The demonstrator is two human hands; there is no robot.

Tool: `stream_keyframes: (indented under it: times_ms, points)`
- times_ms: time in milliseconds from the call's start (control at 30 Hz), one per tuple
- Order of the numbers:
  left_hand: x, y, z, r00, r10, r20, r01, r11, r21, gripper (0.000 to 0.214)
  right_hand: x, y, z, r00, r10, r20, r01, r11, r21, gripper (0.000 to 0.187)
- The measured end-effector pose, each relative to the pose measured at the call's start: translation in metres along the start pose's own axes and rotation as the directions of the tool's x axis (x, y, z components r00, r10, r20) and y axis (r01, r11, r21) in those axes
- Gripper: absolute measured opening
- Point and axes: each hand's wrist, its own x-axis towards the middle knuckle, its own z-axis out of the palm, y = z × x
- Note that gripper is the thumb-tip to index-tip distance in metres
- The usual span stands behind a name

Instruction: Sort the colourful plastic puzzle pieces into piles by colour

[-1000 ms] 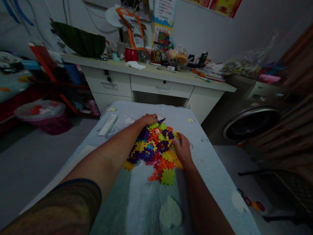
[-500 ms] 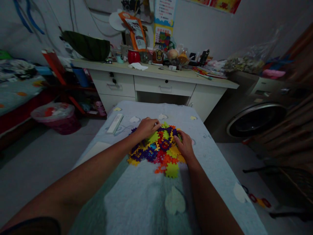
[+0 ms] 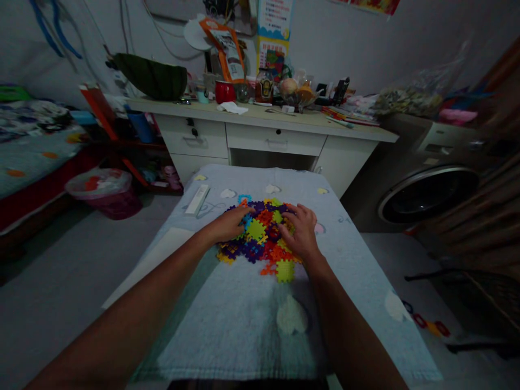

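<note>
A heap of flat, toothed plastic puzzle pieces [image 3: 264,233] in green, orange, purple, yellow and red lies on a pale blue towel [image 3: 244,330] spread over a table. My left hand [image 3: 228,223] rests palm down on the heap's left side, fingers stretched across the pieces. On the right side lies my right hand [image 3: 299,234], its fingers curved over the pieces. Neither hand lifts a piece clear. A loose green piece [image 3: 285,270] sits at the near edge of the heap.
A white flat box [image 3: 197,199] lies at the towel's far left. Behind stands a cluttered white desk [image 3: 276,142] with drawers. A washing machine [image 3: 430,184] is at the right, a pink bin [image 3: 104,190] and a bed [image 3: 32,157] at the left.
My left hand drew back from the far side of the heap to its left side. My right hand shifted onto the pieces. The heap got pushed closer together, and the camera tilted slightly.
</note>
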Motion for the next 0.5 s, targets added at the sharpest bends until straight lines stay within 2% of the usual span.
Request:
stream_keyframes:
  times_ms: [167,300,367,500]
  points:
    - [-0.010,0.021,0.002,0.993,0.036,-0.113,-0.044,0.996,-0.071,0.048,0.000,-0.020,0.001,0.991,-0.092,0.094,0.092,0.996,0.004,0.040]
    - [-0.016,0.039,0.003,0.986,0.038,-0.164,-0.066,0.983,-0.170,0.040,-0.001,-0.025,0.006,0.975,-0.132,0.178,0.127,0.991,0.043,0.026]
    - [-0.018,0.042,0.005,0.978,0.010,-0.211,-0.060,0.971,-0.232,0.034,0.000,-0.024,0.007,0.976,-0.118,0.182,0.112,0.993,0.043,0.019]
    - [-0.023,0.043,0.011,0.956,-0.072,-0.283,-0.028,0.942,-0.335,0.025,0.000,-0.019,0.006,0.985,-0.088,0.148,0.085,0.996,0.023,0.019]
